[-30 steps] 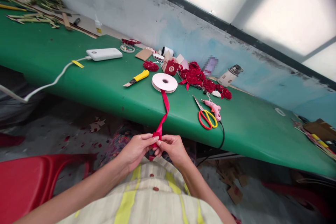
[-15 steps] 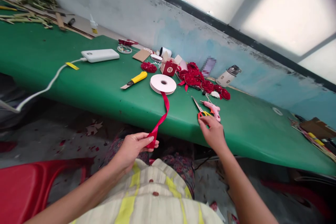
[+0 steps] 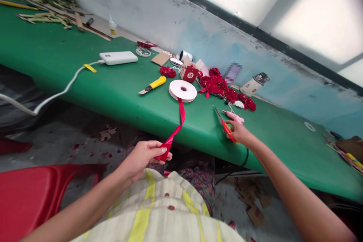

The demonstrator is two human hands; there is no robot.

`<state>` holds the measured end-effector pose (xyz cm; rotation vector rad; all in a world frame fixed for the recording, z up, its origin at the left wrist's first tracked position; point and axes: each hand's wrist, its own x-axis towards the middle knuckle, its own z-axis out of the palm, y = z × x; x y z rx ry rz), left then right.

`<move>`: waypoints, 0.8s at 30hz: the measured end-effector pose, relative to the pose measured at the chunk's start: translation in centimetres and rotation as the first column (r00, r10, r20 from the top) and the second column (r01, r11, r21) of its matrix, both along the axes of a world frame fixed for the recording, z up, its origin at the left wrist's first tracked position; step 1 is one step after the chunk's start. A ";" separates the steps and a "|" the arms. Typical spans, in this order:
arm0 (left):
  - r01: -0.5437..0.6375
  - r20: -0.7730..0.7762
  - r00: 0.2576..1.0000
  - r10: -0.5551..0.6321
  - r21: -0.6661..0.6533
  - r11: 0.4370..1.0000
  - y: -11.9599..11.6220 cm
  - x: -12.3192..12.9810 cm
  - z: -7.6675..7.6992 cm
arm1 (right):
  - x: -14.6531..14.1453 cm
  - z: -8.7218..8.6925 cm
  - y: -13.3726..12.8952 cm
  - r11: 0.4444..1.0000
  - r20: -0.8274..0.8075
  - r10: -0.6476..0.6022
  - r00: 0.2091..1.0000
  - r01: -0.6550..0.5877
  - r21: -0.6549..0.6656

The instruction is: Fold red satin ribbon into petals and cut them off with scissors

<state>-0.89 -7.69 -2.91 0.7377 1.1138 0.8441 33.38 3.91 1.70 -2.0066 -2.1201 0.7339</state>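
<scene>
My left hand (image 3: 149,153) is closed on the folded end of a red ribbon (image 3: 182,115), in front of the table edge. The ribbon runs, twisted, up to a white spool (image 3: 183,90) lying flat on the green table. My right hand (image 3: 237,131) grips the scissors (image 3: 227,127) by their red and yellow handles, blades pointing up and left. Just beyond that hand lies a pink glue gun (image 3: 235,117). A yellow utility knife (image 3: 153,84) rests left of the spool.
Red fabric flowers (image 3: 214,83), a small red box (image 3: 189,73) and a bottle (image 3: 253,84) stand along the wall. A white power bank (image 3: 119,58) with its cable lies left on the green table (image 3: 113,94). A red chair (image 3: 28,196) is at lower left.
My right hand has closed round the scissors' handles, and the scissors have shifted and turned. My left hand still holds the ribbon. The view has moved slightly left.
</scene>
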 end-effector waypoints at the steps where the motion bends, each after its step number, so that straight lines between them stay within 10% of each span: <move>1: 0.005 -0.020 1.000 -0.005 0.017 1.000 0.0 -0.1 0.1 | -0.4 0.7 -0.9 0.995 -0.114 -0.035 0.993 0.024 -0.096; 6: 0.066 -0.082 0.995 -0.059 0.092 0.994 0.4 -0.8 0.1 | -3.9 3.2 -8.7 0.908 -0.589 0.001 0.808 -0.247 -0.337; 10: 0.095 -0.048 0.995 -0.093 0.045 0.994 0.3 -1.2 0.0 | -6.5 2.2 -12.3 0.799 -0.671 0.087 0.736 -0.454 -0.394; 24: 0.101 0.078 0.992 -0.100 -0.005 0.995 -0.4 -2.4 -0.2 | -10.1 -1.6 -8.4 0.678 -0.662 0.278 0.696 -0.630 -0.378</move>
